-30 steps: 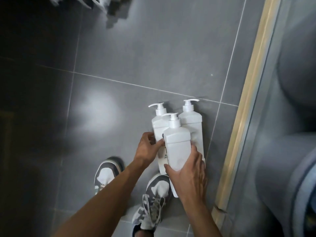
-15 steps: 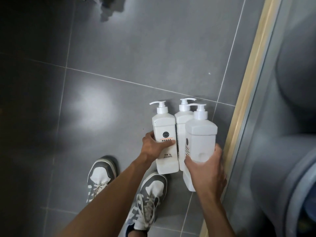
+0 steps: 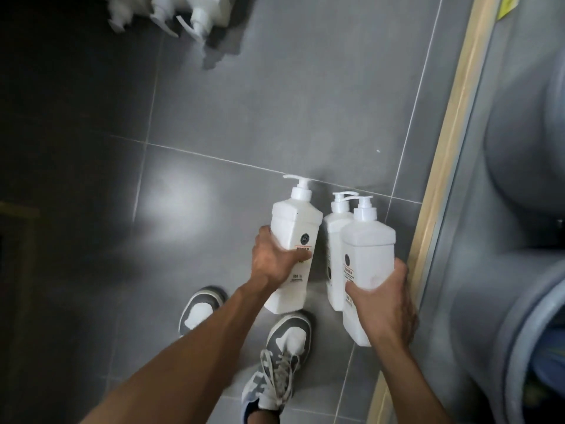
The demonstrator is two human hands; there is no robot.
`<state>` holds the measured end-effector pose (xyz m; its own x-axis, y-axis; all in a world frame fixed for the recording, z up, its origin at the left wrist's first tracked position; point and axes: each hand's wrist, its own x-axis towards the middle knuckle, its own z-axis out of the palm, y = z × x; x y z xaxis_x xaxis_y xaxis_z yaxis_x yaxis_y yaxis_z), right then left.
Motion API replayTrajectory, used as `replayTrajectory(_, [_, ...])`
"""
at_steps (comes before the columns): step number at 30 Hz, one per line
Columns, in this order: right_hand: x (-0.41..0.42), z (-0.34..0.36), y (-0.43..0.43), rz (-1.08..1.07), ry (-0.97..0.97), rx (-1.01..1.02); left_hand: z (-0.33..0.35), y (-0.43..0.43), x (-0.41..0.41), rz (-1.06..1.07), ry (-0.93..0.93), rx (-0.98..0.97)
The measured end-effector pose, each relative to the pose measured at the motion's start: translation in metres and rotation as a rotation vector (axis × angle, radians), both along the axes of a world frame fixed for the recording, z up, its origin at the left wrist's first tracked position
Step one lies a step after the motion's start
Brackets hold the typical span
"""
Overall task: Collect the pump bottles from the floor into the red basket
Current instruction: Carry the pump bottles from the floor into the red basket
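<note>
1. The left hand was wrapped round the lower half of the left bottle, thumb across the label and fingers curled behind, a firm hold.
2. That white pump bottle leaned slightly, nozzle pointing left, its base just above the toe of the right shoe; whether it sat on the floor or hung clear, I could not tell.
3. The right hand gripped the right bottle low on its body, thumb on the front and fingers round the far side.
4. The right bottle stood upright in that grip, covering part of the middle bottle in the view.
5. The middle bottle stood untouched on the grey tiled floor, just beside the right bottle and apart from the left one.
6. More pump bottles were bunched at the top edge, well apart from the hands and blurred.
7. The left shoe was planted beside the left forearm.
8. A pale strip ran along the floor's right side, with big grey pipes beyond it.
</note>
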<state>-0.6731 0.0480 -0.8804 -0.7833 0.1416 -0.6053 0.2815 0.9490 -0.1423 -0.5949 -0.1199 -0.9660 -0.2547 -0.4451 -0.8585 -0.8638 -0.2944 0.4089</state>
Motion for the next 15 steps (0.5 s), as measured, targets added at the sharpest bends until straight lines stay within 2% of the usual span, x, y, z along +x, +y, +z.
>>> replayTrajectory(4, [-0.007,0.057,-0.036,0.023,0.032,-0.049,0.064,-0.046,-0.006,-0.062,0.039,-0.160])
replayTrajectory(8, [-0.015,0.135,-0.082,0.065,0.059,-0.095,0.156,-0.090,-0.007,0.001,0.093,-0.261])
replayTrajectory(15, [-0.017,0.337,-0.147,0.122,0.123,-0.204,0.377,-0.152,0.011,0.055,0.185,-0.434])
